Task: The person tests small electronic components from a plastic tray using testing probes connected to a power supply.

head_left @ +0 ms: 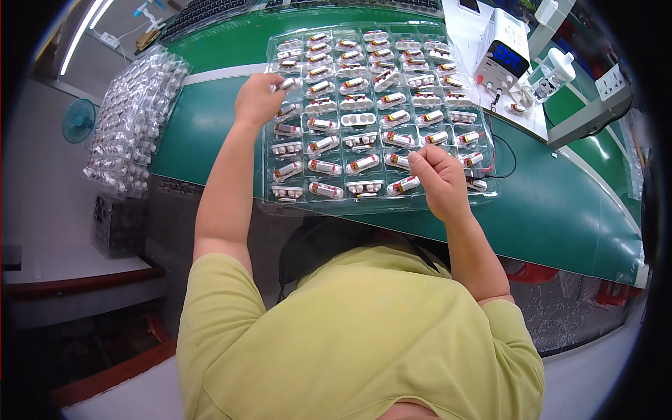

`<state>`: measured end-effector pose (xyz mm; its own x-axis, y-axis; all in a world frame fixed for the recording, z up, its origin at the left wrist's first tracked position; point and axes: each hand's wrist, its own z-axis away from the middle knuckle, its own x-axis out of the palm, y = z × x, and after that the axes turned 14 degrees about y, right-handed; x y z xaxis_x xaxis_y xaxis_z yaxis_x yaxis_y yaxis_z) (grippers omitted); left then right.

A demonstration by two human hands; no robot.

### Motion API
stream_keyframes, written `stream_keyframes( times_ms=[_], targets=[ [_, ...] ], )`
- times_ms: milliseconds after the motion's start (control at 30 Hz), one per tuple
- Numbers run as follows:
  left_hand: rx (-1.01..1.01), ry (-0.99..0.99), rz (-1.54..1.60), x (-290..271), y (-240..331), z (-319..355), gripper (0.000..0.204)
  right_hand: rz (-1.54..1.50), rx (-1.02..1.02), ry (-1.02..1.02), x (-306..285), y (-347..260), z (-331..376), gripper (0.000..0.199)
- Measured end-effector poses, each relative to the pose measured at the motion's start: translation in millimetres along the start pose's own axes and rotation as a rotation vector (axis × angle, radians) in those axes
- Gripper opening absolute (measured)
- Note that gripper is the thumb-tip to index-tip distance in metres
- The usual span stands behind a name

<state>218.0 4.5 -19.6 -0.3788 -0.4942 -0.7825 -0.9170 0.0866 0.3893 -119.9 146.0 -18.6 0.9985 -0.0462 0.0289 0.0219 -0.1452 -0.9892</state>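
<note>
A clear plastic tray [358,203] with rows of compartments lies on the green bench in front of me. In its compartments are several small white parts with silver cells and red-yellow ends [324,145], some turned on their sides. At the tray's left edge, my left hand [257,99] is closed in a pinch on one such small white part [287,84]. Over the tray's near right area, my right hand [442,183] has its fingers curled together, the tips beside a part [397,161] in its compartment. Whatever those fingertips hold is hidden.
Stacked filled trays [136,119] stand at the left. Back right, a white power supply [501,52] with a lit blue display sits on a white board. A black cable [514,157] loops down beside the tray. A grey arm [584,115] crosses the right side.
</note>
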Motion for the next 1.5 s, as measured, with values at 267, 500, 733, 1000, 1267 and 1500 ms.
stream_keyframes(
  times_ms=[267,500,733,1000,1267,1500],
  targets=[
    [-0.25,-0.081,0.418,-3.6,44.5,33.5,0.035,0.139,0.014,-0.05,2.1,-2.0,0.5,0.024],
    [-0.718,-0.637,1.575,-17.5,128.4,103.4,0.061,0.238,-0.038,-0.146,31.2,-10.8,4.5,0.021],
    [-0.662,-0.579,1.546,-14.4,146.3,116.3,0.06,0.375,-0.123,-0.101,35.0,-5.7,5.8,0.023],
    [-0.604,-0.535,1.515,-14.0,149.8,120.5,0.057,0.324,-0.08,-0.093,31.6,-9.5,8.2,0.022],
    [-0.326,-0.452,1.126,-18.2,158.1,122.0,0.049,0.465,-0.131,-0.207,31.8,-13.5,-1.0,0.023],
    [-0.235,-0.754,1.057,1.6,159.8,101.1,0.051,0.331,0.044,-0.167,15.8,9.1,-4.0,0.029]
  ],
)
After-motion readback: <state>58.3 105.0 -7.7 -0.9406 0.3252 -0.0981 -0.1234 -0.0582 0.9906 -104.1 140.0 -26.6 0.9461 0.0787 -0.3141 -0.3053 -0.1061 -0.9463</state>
